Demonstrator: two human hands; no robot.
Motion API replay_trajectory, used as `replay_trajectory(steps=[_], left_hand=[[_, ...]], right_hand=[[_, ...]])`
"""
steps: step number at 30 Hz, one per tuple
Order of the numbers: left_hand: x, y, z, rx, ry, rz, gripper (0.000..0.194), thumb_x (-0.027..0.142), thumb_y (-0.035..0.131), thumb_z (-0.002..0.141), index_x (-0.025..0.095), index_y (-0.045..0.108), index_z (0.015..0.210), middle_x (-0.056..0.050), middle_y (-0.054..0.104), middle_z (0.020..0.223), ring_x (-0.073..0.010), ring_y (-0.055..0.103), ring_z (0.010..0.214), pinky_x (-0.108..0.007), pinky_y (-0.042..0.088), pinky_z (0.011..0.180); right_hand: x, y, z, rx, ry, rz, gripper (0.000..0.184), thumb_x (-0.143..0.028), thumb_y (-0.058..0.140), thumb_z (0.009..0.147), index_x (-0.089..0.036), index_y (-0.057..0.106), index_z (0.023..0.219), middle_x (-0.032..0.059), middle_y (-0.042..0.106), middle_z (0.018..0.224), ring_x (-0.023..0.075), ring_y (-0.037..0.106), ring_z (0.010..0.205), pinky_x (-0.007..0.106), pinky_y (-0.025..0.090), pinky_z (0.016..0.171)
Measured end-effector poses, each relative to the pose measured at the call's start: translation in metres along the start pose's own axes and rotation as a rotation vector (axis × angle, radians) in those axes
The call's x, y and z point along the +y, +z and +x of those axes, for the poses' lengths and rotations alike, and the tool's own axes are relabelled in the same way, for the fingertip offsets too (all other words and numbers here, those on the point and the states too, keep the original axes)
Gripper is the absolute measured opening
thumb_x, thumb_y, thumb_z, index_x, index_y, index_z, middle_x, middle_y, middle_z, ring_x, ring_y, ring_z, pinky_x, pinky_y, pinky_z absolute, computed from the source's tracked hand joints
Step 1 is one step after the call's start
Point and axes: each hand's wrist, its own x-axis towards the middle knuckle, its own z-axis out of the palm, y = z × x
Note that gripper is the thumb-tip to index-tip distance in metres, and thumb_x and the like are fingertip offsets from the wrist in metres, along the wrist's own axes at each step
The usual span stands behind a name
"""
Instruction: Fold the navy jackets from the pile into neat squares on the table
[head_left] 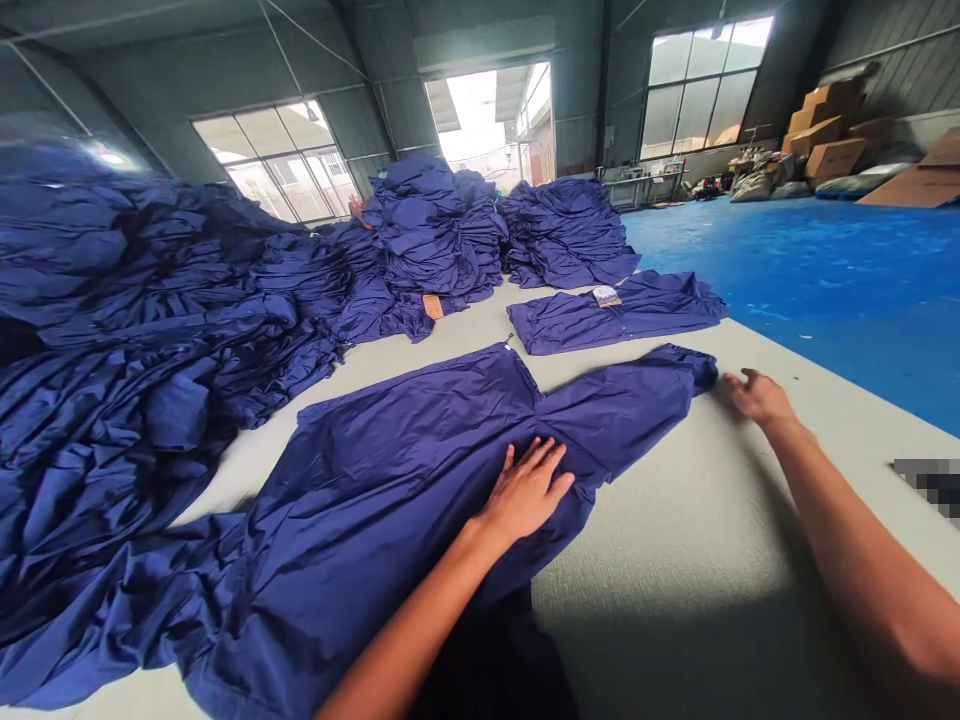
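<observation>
A dark blue garment lies spread across the pale table, wrinkled, with one sleeve-like part reaching to the right and its lower left bunched up. My left hand rests on the garment near the base of that part, palm down with fingers spread. Just right of the sleeve-like part's narrow end, my right hand hovers over the table, fingers loosely bent and apart, with nothing visible in them. A folded dark blue garment with a printed tag on top lies beyond.
Large heaps of blue garments fill the left, and tall piles stand at the back. An orange-brown tag shows at one pile's foot. The table ends at the right beside a blue floor. Cardboard boxes stand far right.
</observation>
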Motion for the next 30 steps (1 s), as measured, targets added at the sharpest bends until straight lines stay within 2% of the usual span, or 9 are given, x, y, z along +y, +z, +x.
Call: replay_trajectory(steps=[5,8,11,14,16,19,22,26,30], left_hand=[[0.004,-0.002,0.046,0.122,-0.045,0.046,0.048,0.035,0.035,0.101,0.022,0.043,0.147,-0.006,0.035,0.158,-0.0216,0.028,0.148,-0.052,0.019,0.122],[0.003,0.014,0.061,0.098,-0.065,0.054,0.06,0.051,0.041,0.098,0.021,0.039,0.149,-0.008,0.03,0.16,-0.0277,0.023,0.149,-0.057,0.017,0.121],[-0.001,0.034,0.06,0.092,-0.075,0.078,0.066,0.062,0.039,0.095,0.026,0.037,0.151,-0.005,0.028,0.161,-0.0284,0.018,0.15,-0.06,0.012,0.121],[-0.006,0.047,0.055,0.117,-0.07,0.097,0.066,0.062,0.037,0.095,0.029,0.035,0.152,-0.002,0.026,0.162,-0.0251,0.015,0.151,-0.057,0.008,0.123],[-0.006,0.048,0.053,0.105,-0.07,0.094,0.068,0.063,0.038,0.094,0.029,0.034,0.152,-0.002,0.024,0.163,-0.025,0.014,0.152,-0.056,0.007,0.123],[-0.003,0.037,0.057,0.045,-0.083,0.074,0.07,0.063,0.041,0.093,0.029,0.033,0.153,-0.003,0.023,0.163,-0.0271,0.015,0.151,-0.059,0.007,0.122],[0.001,0.021,0.067,-0.008,-0.094,0.045,0.064,0.064,0.039,0.093,0.03,0.041,0.148,-0.005,0.036,0.158,-0.0297,0.027,0.147,-0.063,0.01,0.12],[0.003,0.019,0.083,0.149,-0.12,0.06,0.056,0.053,0.029,0.1,0.027,0.042,0.148,-0.006,0.035,0.158,-0.0268,0.028,0.147,-0.056,0.012,0.122],[-0.001,0.04,0.089,0.112,-0.132,0.041,0.073,0.072,0.034,0.091,0.032,0.035,0.152,-0.004,0.021,0.164,-0.0318,0.011,0.151,-0.059,0.011,0.121]], right_hand=[[-0.046,-0.003,0.017,0.02,-0.131,0.083,0.063,-0.051,0.019,0.1,-0.014,0.045,0.145,0.0186,0.054,0.141,0.0286,0.049,0.131,0.04,0.035,0.109],[-0.068,0.011,0.021,-0.139,-0.217,0.101,0.059,-0.053,0.019,0.101,-0.023,0.055,0.138,0.0104,0.053,0.145,0.0282,0.044,0.135,0.052,0.022,0.116],[-0.067,0.033,0.023,-0.25,-0.107,0.059,0.061,-0.059,0.031,0.097,-0.022,0.056,0.137,0.0143,0.046,0.151,0.037,0.036,0.14,0.068,0.012,0.112],[-0.057,0.048,0.029,-0.276,-0.05,0.058,0.066,-0.064,0.042,0.091,-0.023,0.052,0.142,0.0151,0.036,0.157,0.0394,0.028,0.143,0.068,0.011,0.111],[-0.053,0.047,0.036,-0.29,-0.046,0.068,0.066,-0.066,0.042,0.09,-0.025,0.054,0.14,0.015,0.042,0.153,0.0398,0.034,0.14,0.068,0.014,0.11],[-0.051,0.039,0.051,-0.162,-0.002,0.124,0.063,-0.06,0.032,0.095,-0.02,0.058,0.136,0.0185,0.054,0.141,0.0377,0.046,0.129,0.064,0.021,0.108],[-0.048,0.037,0.065,0.034,0.083,0.155,0.063,-0.05,0.02,0.1,-0.013,0.051,0.142,0.023,0.045,0.148,0.0359,0.039,0.135,0.061,0.02,0.11],[-0.037,0.054,0.077,0.005,0.206,0.094,0.074,-0.053,0.033,0.097,0.006,0.044,0.139,0.0399,0.039,0.142,0.0465,0.029,0.138,0.067,0.018,0.106],[-0.025,0.067,0.079,-0.013,0.168,0.049,0.076,-0.055,0.043,0.091,0.01,0.048,0.13,0.046,0.046,0.128,0.0521,0.039,0.129,0.069,0.025,0.098]])
